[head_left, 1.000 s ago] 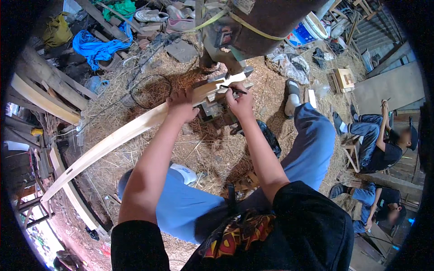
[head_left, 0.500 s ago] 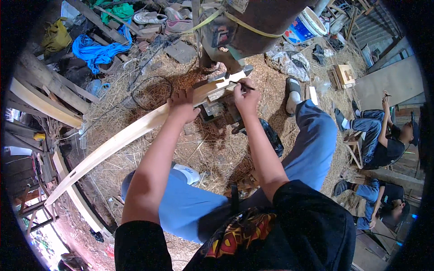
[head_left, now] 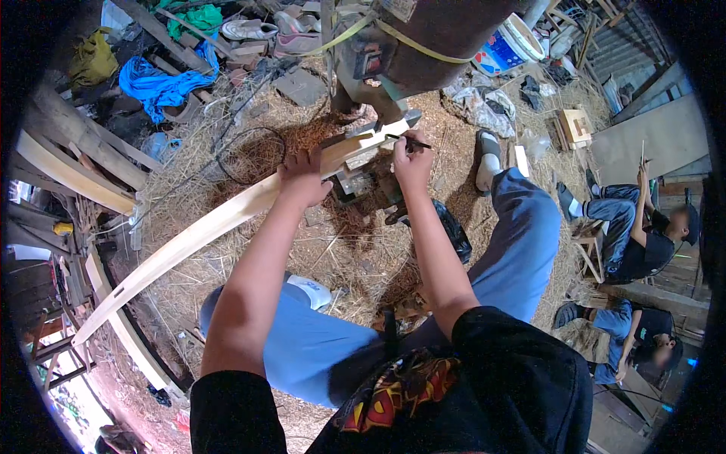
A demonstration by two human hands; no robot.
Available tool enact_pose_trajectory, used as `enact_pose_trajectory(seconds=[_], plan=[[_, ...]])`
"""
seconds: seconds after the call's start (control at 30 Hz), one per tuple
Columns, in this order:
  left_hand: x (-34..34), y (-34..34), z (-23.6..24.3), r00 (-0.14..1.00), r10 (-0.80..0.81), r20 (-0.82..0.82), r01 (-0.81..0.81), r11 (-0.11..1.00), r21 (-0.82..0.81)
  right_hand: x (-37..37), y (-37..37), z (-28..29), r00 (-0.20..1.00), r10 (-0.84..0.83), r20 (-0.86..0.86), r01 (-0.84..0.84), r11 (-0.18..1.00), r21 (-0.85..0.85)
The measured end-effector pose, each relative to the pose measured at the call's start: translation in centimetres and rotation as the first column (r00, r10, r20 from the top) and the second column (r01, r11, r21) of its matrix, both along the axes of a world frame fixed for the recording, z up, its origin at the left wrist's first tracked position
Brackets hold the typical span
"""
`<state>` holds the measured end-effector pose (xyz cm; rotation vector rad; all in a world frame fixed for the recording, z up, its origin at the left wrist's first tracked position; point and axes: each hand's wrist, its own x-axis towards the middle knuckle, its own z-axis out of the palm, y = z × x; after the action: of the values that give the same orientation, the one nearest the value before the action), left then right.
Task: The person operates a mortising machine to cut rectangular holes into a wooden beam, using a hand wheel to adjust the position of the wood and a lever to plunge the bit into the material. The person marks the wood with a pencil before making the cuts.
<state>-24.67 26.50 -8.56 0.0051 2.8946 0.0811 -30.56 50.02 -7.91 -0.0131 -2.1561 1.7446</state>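
A long, curved pale wooden board runs from the lower left up to a clamp-like metal vise under a large machine. My left hand grips the board near its upper end, fingers over the far edge and thumb on the near side. Above the end of the board, my right hand pinches a thin dark pencil-like stick. A small pale wood block lies against the board beside the vise. The machine's metal head reaches down to the notched board end.
Straw and shavings cover the ground. A blue cloth and old shoes lie at the upper left. Stacked curved boards stand at left. A white-and-blue bucket sits at upper right. Two people sit at the right.
The stick in my right hand has tilted, its end now nearer the board's tip. My left hand and the board have barely moved. A person at the right now holds a thin stick upright.
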Motion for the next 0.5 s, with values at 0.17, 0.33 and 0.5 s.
enact_pose_trajectory(seconds=[0.17, 0.33, 0.5], plan=[[0.1, 0.5, 1.3, 1.000, 0.017, 0.014, -0.018, 0.999, 0.039, -0.2, 0.4, -0.4, 0.991, 0.060, -0.123, -0.029, 0.969, 0.246], [0.3, 0.3, 0.6, 1.000, 0.016, -0.016, -0.016, 1.000, 0.027, -0.5, 0.7, -0.6, 0.994, -0.044, -0.103, 0.068, 0.968, 0.244], [0.2, 0.2, -0.1, 1.000, 0.017, -0.006, -0.017, 1.000, 0.011, -0.8, 0.7, -1.5, 0.995, -0.071, -0.064, 0.080, 0.984, 0.161]])
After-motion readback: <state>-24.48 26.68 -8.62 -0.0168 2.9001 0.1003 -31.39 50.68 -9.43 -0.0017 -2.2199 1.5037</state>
